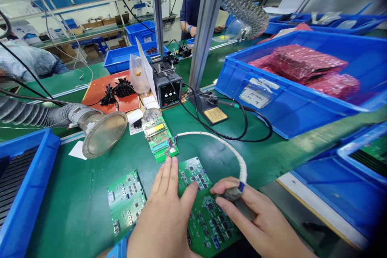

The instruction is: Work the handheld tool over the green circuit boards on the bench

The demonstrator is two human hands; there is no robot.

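Observation:
My left hand (165, 213) lies palm down with its fingers stretched out. Its fingertips are at the lower edge of a small green programmer-like board (159, 139) with a display and a chip socket. A white-wrapped cable (223, 139) runs from that board to a dark grey, taped-looking connector (232, 194). My right hand (254, 213) pinches this connector between thumb and fingers, over a green circuit board (211, 213). The left hand partly covers this circuit board, and whether the connector touches it I cannot tell. Left of my left hand lies another circuit board (125, 201).
A soldering station (167, 88) and iron stand (211, 109) sit behind, with black cords. A fume duct (104, 135) juts in at left. Blue bins flank the bench; the right bin (290, 117) holds pink bags (305, 62). Another person (192, 6) is across the bench.

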